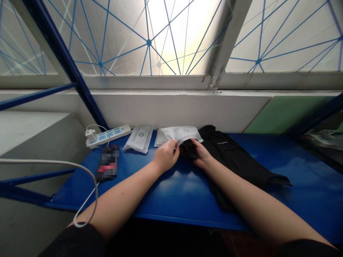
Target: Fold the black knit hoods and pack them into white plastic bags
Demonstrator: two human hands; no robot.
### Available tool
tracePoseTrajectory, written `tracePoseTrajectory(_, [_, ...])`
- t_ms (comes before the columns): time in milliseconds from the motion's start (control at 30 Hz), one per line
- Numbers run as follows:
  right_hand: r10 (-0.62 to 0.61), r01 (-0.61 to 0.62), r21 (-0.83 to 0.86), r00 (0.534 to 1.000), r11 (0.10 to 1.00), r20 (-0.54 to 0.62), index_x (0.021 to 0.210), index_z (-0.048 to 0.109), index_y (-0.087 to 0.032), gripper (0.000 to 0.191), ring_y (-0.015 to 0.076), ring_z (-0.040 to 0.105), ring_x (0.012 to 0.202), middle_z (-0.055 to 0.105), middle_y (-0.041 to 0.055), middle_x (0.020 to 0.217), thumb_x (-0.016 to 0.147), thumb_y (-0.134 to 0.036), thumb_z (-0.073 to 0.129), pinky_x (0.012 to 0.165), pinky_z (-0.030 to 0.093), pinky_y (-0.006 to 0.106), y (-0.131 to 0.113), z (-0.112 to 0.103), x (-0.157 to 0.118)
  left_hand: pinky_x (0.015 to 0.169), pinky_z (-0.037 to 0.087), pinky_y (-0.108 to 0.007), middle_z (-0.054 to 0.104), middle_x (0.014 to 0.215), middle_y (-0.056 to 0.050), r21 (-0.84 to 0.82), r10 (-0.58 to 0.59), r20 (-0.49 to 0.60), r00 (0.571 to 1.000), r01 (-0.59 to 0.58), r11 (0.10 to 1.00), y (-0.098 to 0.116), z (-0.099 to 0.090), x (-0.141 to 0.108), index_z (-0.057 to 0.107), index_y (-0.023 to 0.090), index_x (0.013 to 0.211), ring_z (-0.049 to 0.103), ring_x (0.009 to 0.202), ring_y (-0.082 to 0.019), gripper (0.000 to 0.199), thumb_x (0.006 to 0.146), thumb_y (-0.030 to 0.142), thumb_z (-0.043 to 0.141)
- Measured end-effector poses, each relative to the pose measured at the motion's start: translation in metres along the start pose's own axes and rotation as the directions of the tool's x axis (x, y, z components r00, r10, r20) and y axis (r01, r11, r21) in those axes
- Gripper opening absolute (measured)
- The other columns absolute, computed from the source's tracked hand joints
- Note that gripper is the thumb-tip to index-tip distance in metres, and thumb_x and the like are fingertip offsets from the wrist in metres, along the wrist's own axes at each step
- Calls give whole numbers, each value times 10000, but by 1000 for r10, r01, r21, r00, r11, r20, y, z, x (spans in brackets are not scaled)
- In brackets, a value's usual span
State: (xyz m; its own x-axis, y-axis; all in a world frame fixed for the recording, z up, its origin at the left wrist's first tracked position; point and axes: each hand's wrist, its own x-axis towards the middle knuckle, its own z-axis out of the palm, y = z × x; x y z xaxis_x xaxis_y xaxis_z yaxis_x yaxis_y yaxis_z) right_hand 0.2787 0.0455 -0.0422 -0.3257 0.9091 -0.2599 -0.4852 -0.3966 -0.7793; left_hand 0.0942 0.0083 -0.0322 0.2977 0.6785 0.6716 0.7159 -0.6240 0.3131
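Observation:
My left hand point(166, 155) is closed on the near edge of a white printed pouch point(183, 133), at the left side of its opening. A rolled-up black garment point(188, 149) sits at the pouch's mouth, partly inside it. My right hand point(201, 153) grips the garment from the right, with some fingers hidden behind the cloth and pouch. Behind my right hand and forearm, black trousers or a similar black garment point(233, 150) with small light lettering lies spread on the blue table point(166, 200).
Left of my hands lie another white pouch point(139, 138), a white power strip point(109, 135) with a plugged-in charger, and a phone-like object point(107, 163), blurred out. A white cable point(88, 169) loops over my left forearm. Blue metal posts point(66, 57) frame the table before a window.

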Motion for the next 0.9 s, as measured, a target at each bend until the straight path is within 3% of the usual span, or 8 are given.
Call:
tracePoseTrajectory(133, [16,-16,-8,999,1000,-51,797,606,-206,115,134,593,479,637,-9,576,867,-230,694,500,556,251,2,2,-3,675,463,-282,590,784,-11,-210,-106,12,994,107,972,-8,-1,0,511,214,941,584,702,-158,81,989,268,474])
tracePoseTrajectory(267, [-2,-3,-61,997,998,-75,793,622,-195,86,130,584,439,645,-9,557,835,-174,694,443,530,231,-5,4,-8,641,436,-253,550,721,26,-409,-211,38,977,207,889,-13,1,2,501,216,877,545,648,-127,103,964,272,504])
tracePoseTrajectory(367, [2,-1,-97,1000,995,12,845,666,-171,90,153,654,509,714,24,644,775,-141,714,481,552,231,-12,4,-15,629,425,-245,541,721,35,-440,-324,-21,946,282,852,-19,3,5,508,215,888,538,631,-119,48,924,240,527])
tracePoseTrajectory(500, [73,-38,-187,980,982,184,1029,704,-144,347,222,752,720,788,86,877,690,-90,757,685,622,303,-15,4,-24,636,423,-251,545,746,39,-413,-442,-77,894,375,830,-30,5,8,511,217,942,530,621,-122,117,844,174,557])
tracePoseTrajectory(600, [188,-155,-172,962,973,196,1132,685,-130,356,254,769,867,788,120,977,797,-226,757,853,614,368,-14,4,-24,654,421,-257,552,760,34,-395,-455,-63,888,397,829,-34,5,8,506,222,927,538,639,-130,113,837,161,540])
tracePoseTrajectory(733, [322,-320,-35,934,947,158,1194,657,-108,490,276,757,976,780,151,1018,986,-531,522,977,565,438,-15,4,-18,686,419,-266,546,763,22,-346,-406,-38,913,370,863,-29,4,8,499,222,872,545,679,-142,61,866,162,507])
tracePoseTrajectory(800, [333,-336,-5,931,942,147,1195,657,-106,493,273,761,957,783,147,997,1005,-528,486,966,571,435,-17,4,-15,700,419,-272,551,776,12,-320,-370,-27,929,342,883,-26,4,7,501,221,866,546,701,-150,43,888,184,509])
tracePoseTrajectory(900, [298,-293,-57,948,954,113,1152,672,-103,318,250,773,855,788,134,932,970,-351,591,881,610,383,-17,4,-16,711,418,-275,554,789,4,-309,-345,-29,938,320,896,-25,3,7,502,219,863,545,719,-154,51,912,209,512])
